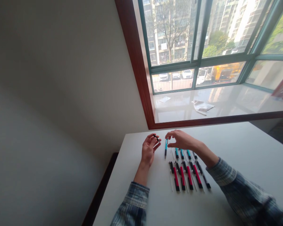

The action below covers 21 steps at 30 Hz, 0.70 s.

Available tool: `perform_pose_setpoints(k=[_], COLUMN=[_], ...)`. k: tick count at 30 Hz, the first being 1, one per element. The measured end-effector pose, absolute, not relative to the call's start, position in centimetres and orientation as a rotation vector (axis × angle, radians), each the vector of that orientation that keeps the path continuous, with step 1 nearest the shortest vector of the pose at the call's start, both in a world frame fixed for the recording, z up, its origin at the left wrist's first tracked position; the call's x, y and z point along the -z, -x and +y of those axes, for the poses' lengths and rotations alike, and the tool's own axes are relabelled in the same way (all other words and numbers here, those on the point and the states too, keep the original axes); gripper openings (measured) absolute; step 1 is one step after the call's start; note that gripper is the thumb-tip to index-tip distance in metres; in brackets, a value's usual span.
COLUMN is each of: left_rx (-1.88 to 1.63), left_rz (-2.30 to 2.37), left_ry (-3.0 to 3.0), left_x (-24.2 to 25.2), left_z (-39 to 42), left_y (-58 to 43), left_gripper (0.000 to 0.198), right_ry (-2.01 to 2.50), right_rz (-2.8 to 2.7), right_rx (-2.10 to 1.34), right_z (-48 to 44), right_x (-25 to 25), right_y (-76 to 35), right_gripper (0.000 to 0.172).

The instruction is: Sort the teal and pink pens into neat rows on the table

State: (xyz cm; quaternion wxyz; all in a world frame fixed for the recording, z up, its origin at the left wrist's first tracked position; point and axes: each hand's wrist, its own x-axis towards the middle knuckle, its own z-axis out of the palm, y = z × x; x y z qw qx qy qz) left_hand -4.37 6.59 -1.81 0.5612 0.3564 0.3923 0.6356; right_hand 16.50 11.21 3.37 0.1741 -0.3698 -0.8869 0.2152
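My left hand pinches a small black pen part between thumb and fingers, above the left side of the white table. To its right, my right hand is bent over the table with thumb and forefinger apart. A blue pen with a dark tip lies by those fingertips; whether they touch it I cannot tell. Under and in front of the right hand is a row of blue pen barrels, partly covered by it.
Nearer me lies a row of red pen barrels with black pen parts and thin white refills between them. Behind the table, a windowsill bears a crumpled white cloth. A grey wall rises on the left.
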Motion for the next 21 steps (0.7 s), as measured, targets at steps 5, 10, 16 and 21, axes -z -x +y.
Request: perform_pose_setpoints(k=[5, 10, 16, 21], left_rx=[-1.475, -1.506, -1.500, -1.482], left_rz=[0.956, 0.988, 0.982, 0.979], left_ry=[-0.844, -0.885, -0.863, -0.849], left_x=[2.5, 2.3, 1.7, 1.4], left_z=[6.9, 7.1, 7.0, 6.9], left_y=[4.3, 4.3, 4.1, 4.0], left_gripper=[0.040, 0.044, 0.042, 0.041], right_ry=[1.220, 1.280, 1.313, 1.332], right_rz=[-2.735, -2.837, -2.895, -2.933], right_rx=[-0.579, -0.512, -0.455, -0.450], right_z=[11.2, 10.4, 10.2, 10.1], right_x=[-3.3, -3.5, -3.7, -3.6], right_y=[-17.9, -17.2, -16.9, -16.8], right_gripper=[0.074, 0.094, 0.092, 0.089])
